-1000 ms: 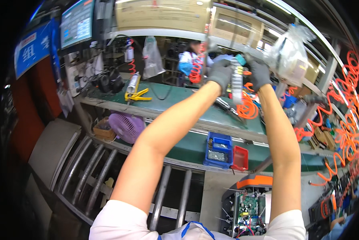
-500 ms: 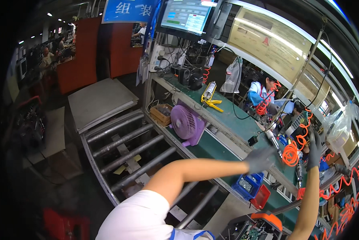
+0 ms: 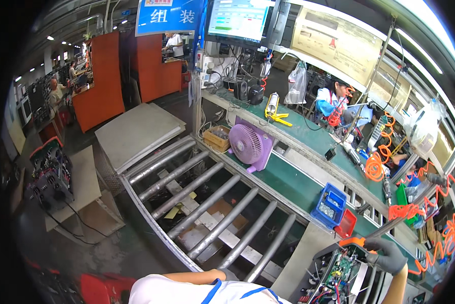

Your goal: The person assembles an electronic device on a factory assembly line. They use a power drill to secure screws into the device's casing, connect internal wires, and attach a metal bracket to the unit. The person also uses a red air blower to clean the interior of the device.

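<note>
An open electrical unit (image 3: 333,273) with an orange-edged casing sits at the lower right, its green circuit board, wires and dark parts exposed. My right hand (image 3: 389,256), in a grey glove, has its fingers curled over the orange-trimmed end of that casing. Low in the middle, my left hand (image 3: 229,275) is beside the metal rollers, mostly hidden past my forearm and white sleeve. Its fingers cannot be made out. Just beyond the unit stand a blue bin (image 3: 329,206) of small metal parts and a red bin (image 3: 346,224).
Metal conveyor rollers (image 3: 207,213) run across the middle. A purple fan (image 3: 247,144) stands on the green bench, with a yellow caulking gun (image 3: 275,111) behind it. Orange coiled hoses (image 3: 375,167) hang at the right. Another person (image 3: 332,101) works across the bench.
My right hand has come down from the hanging tools to the unit's casing. My left hand has swung back from above the bins to the rollers. The view has shifted.
</note>
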`<state>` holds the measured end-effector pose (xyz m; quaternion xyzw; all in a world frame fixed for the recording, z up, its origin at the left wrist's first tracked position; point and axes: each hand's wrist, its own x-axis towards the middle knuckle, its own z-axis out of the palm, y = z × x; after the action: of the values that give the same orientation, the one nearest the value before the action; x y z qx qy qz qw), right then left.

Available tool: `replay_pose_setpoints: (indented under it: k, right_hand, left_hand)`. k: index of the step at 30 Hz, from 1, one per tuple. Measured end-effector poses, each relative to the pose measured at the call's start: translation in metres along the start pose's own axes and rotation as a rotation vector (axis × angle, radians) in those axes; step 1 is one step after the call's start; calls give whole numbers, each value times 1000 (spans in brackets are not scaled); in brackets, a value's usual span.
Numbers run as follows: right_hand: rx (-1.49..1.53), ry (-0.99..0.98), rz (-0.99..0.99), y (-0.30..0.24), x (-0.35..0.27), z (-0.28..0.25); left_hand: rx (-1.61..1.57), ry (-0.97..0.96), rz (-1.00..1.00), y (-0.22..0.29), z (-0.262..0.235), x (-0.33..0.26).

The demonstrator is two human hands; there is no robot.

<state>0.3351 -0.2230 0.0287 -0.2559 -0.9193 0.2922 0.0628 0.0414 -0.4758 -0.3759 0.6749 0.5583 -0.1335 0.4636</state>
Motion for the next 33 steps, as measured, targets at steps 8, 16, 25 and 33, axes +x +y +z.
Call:
replay_pose_setpoints:
  k: [8,16,25,33]
  right_hand:
    - [116,249,182,20,-90,114]
    - [-266,1065,231,131,-117,196]
    - [-181,1085,260,153,-114,202]
    - [-151,1181,356,151,-124,203]
  left_hand:
    - [-12,708,-282,1,65,0]
    - [-48,1085,-781,-37,148,-29]
    - [-1592,1147,-1286,-141,205,13]
    - [-1889,1029,-1448,-119,137,35]
